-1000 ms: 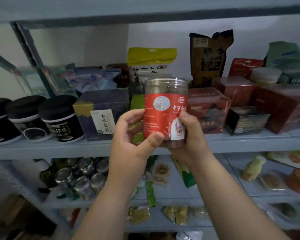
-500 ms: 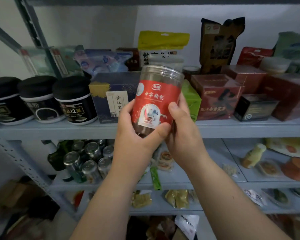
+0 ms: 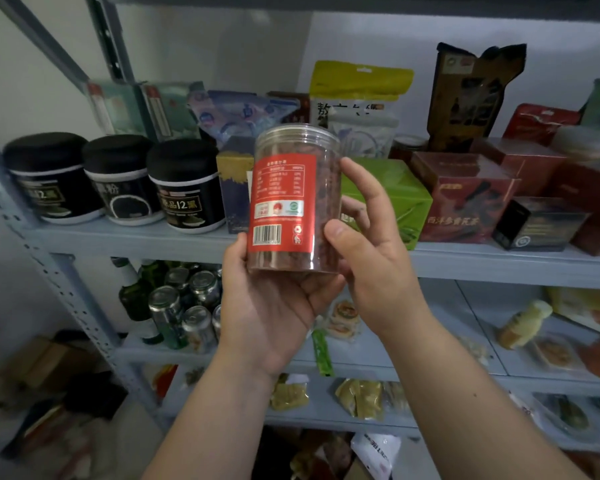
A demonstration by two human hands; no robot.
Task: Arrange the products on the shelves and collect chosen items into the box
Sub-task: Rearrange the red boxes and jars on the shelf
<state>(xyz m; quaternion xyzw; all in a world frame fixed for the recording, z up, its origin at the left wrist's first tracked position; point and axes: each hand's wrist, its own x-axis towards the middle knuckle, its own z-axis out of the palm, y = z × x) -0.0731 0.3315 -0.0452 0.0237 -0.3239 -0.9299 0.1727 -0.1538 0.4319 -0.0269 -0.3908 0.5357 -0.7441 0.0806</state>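
A clear plastic jar with a red label point(image 3: 288, 199) and reddish-brown contents is held upright in front of the grey shelf point(image 3: 482, 263). The label's back faces me, showing a nutrition table and a barcode. My left hand point(image 3: 274, 306) cups the jar's base from below and the left. My right hand point(image 3: 371, 244) touches its right side, thumb on the lower wall, fingers spread behind it. The box named in the task is not clearly in view.
Three black-lidded tubs point(image 3: 118, 181) stand on the shelf's left. A navy box point(image 3: 234, 188), a green box point(image 3: 395, 199), red boxes point(image 3: 465, 199) and pouches point(image 3: 357, 91) fill the same shelf. Cans and green bottles point(image 3: 177, 306) sit one shelf below, snack packets further down.
The jar has been turned about its axis: the front label faced me earlier, now the back with the barcode does. My right fingers have loosened and spread.
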